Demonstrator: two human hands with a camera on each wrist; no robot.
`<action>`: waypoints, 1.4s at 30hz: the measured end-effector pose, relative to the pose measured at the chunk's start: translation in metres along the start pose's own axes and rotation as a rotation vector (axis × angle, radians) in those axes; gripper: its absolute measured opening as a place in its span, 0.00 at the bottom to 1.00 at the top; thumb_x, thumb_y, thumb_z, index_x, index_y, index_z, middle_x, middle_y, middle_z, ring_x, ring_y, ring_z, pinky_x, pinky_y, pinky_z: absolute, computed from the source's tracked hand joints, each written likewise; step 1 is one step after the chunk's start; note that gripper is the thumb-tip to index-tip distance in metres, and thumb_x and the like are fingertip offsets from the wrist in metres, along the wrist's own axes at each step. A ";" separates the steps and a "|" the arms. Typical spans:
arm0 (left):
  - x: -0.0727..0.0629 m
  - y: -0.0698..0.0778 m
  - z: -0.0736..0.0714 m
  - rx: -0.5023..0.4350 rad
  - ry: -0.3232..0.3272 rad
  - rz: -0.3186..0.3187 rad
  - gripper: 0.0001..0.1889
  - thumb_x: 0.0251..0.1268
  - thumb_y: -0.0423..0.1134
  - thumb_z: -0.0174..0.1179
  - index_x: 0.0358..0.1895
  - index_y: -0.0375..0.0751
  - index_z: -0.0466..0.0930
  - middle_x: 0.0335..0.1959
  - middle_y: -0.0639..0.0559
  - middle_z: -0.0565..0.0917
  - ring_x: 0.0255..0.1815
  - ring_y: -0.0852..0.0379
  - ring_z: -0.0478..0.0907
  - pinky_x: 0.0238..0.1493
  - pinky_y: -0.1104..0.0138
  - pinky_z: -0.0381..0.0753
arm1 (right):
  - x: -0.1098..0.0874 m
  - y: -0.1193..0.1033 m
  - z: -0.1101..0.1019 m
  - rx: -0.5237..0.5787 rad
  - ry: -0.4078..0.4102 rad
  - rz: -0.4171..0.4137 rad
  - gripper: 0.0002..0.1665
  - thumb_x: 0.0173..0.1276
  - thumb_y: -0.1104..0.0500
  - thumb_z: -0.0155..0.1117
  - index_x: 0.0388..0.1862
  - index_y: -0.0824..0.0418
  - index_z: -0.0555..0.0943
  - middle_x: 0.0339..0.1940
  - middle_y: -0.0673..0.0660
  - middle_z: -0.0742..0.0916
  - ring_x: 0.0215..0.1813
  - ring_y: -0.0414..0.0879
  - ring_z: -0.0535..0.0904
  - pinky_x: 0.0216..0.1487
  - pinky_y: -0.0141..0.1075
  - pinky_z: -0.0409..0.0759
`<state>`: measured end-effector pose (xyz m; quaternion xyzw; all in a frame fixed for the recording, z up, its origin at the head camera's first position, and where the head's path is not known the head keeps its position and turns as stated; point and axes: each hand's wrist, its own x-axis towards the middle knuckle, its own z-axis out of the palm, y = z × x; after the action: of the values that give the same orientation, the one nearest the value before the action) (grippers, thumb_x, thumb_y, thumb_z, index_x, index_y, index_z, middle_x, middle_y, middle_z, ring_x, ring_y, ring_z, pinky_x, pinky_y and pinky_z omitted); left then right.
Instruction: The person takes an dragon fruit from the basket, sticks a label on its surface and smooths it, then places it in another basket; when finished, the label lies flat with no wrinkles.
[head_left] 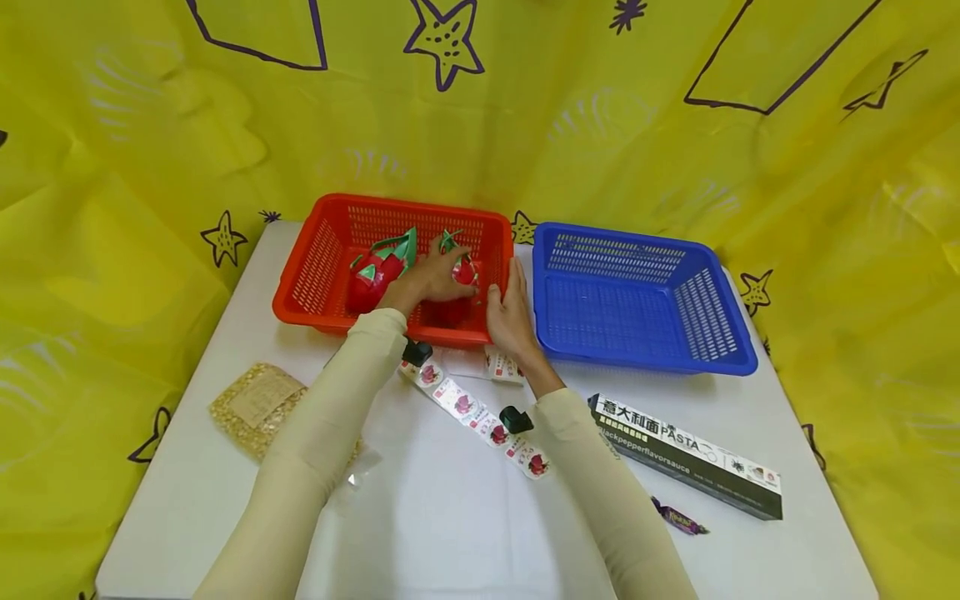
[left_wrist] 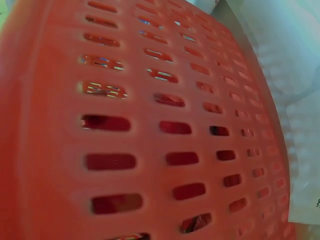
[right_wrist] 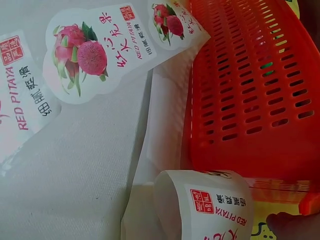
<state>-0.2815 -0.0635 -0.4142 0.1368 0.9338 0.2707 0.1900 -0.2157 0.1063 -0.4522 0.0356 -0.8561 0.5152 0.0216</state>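
Observation:
The red basket point(head_left: 307, 319) stands at the back left of the table. In it, my left hand point(head_left: 437, 277) grips a red dragon fruit point(head_left: 465, 271) with green tips, at the basket's right end; the palm hides much of it. More red fruit with green leaves point(head_left: 369, 283) lies on the basket's left side. My right hand point(head_left: 512, 315) holds the basket's right wall, thumb at the rim and fingers along the outside. In the right wrist view, only a fingertip point(right_wrist: 295, 226) shows beside the basket. The left wrist view shows the slotted basket wall point(left_wrist: 150, 110) and no hand.
A strip of red pitaya labels point(head_left: 480, 417) runs below the red basket, one end curling by its front wall. The blue basket point(head_left: 615, 358) stands right of it. Nearer lie a pasta box point(head_left: 690, 458), a purple-wrapped candy point(head_left: 679, 517) and a bag of yellow grains point(head_left: 258, 400).

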 end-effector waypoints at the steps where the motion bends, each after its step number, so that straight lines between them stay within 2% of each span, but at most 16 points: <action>1: 0.000 0.000 0.000 -0.007 0.002 -0.008 0.46 0.72 0.56 0.65 0.87 0.53 0.53 0.86 0.28 0.36 0.80 0.21 0.57 0.76 0.35 0.65 | 0.000 0.000 0.001 -0.003 0.001 -0.003 0.40 0.87 0.57 0.40 0.89 0.63 0.39 0.90 0.59 0.45 0.90 0.53 0.42 0.88 0.47 0.43; 5: -0.001 -0.002 0.001 -0.035 0.027 -0.043 0.44 0.69 0.57 0.66 0.84 0.54 0.58 0.83 0.24 0.47 0.73 0.24 0.68 0.72 0.35 0.70 | -0.001 -0.001 0.003 -0.022 0.012 -0.010 0.40 0.87 0.57 0.41 0.89 0.62 0.40 0.90 0.59 0.46 0.90 0.52 0.43 0.88 0.47 0.43; 9: -0.003 -0.003 0.003 -0.033 0.056 -0.065 0.43 0.66 0.59 0.68 0.82 0.55 0.61 0.80 0.24 0.53 0.69 0.25 0.72 0.70 0.36 0.73 | -0.003 -0.002 0.006 -0.031 0.006 -0.009 0.40 0.87 0.57 0.42 0.89 0.62 0.42 0.90 0.60 0.46 0.90 0.53 0.43 0.88 0.47 0.44; 13: -0.008 -0.003 0.001 -0.045 0.083 -0.047 0.44 0.64 0.57 0.70 0.81 0.53 0.64 0.77 0.25 0.56 0.68 0.27 0.72 0.69 0.38 0.74 | -0.005 -0.003 0.007 -0.043 0.000 0.000 0.40 0.86 0.57 0.41 0.89 0.62 0.42 0.90 0.60 0.47 0.89 0.55 0.44 0.88 0.49 0.46; 17: -0.015 0.004 -0.008 -0.062 0.124 -0.017 0.45 0.61 0.56 0.73 0.81 0.53 0.65 0.77 0.26 0.57 0.68 0.29 0.72 0.69 0.38 0.74 | -0.005 -0.003 0.006 -0.060 0.004 -0.006 0.40 0.85 0.57 0.41 0.89 0.62 0.42 0.90 0.61 0.48 0.89 0.56 0.46 0.87 0.51 0.48; 23: -0.032 0.019 -0.027 -0.079 0.105 0.019 0.46 0.62 0.57 0.73 0.82 0.55 0.64 0.79 0.27 0.55 0.66 0.32 0.74 0.69 0.39 0.75 | 0.000 -0.002 0.002 -0.072 -0.011 0.001 0.40 0.85 0.59 0.41 0.89 0.62 0.41 0.90 0.61 0.47 0.89 0.57 0.46 0.87 0.50 0.47; 28: -0.056 0.029 -0.043 -0.095 0.093 0.038 0.46 0.63 0.58 0.72 0.83 0.60 0.61 0.83 0.30 0.51 0.67 0.31 0.74 0.69 0.37 0.73 | 0.006 -0.002 -0.002 -0.063 -0.028 0.005 0.41 0.86 0.59 0.40 0.89 0.62 0.40 0.90 0.60 0.46 0.89 0.57 0.45 0.87 0.51 0.47; 32: -0.083 0.032 -0.045 -0.137 0.120 0.079 0.46 0.62 0.57 0.72 0.83 0.61 0.62 0.84 0.31 0.49 0.66 0.29 0.76 0.67 0.36 0.76 | 0.008 -0.002 -0.004 -0.055 -0.027 0.016 0.40 0.87 0.57 0.40 0.89 0.62 0.40 0.90 0.61 0.45 0.89 0.57 0.44 0.87 0.51 0.46; 35: -0.107 0.031 -0.033 -0.180 0.160 0.115 0.46 0.61 0.58 0.74 0.82 0.63 0.64 0.84 0.32 0.50 0.67 0.30 0.76 0.64 0.37 0.79 | 0.007 -0.001 -0.005 -0.064 -0.027 0.019 0.40 0.87 0.55 0.39 0.89 0.62 0.39 0.90 0.60 0.45 0.89 0.56 0.44 0.88 0.50 0.45; 38: -0.133 0.026 -0.016 -0.251 0.194 0.138 0.45 0.59 0.57 0.76 0.81 0.65 0.66 0.85 0.36 0.48 0.71 0.32 0.74 0.62 0.41 0.83 | 0.008 0.000 -0.006 -0.070 -0.024 0.017 0.40 0.87 0.54 0.39 0.89 0.62 0.40 0.90 0.60 0.45 0.89 0.56 0.44 0.88 0.50 0.44; 42: -0.165 0.016 0.009 -0.327 0.179 0.155 0.43 0.58 0.55 0.78 0.79 0.69 0.69 0.83 0.40 0.52 0.66 0.38 0.78 0.55 0.47 0.88 | 0.008 0.000 -0.002 -0.062 -0.015 0.011 0.40 0.87 0.54 0.40 0.89 0.62 0.41 0.90 0.60 0.46 0.89 0.56 0.45 0.88 0.49 0.44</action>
<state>-0.1280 -0.1057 -0.3663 0.1509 0.8771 0.4438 0.1046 -0.2232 0.1075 -0.4504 0.0343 -0.8720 0.4881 0.0134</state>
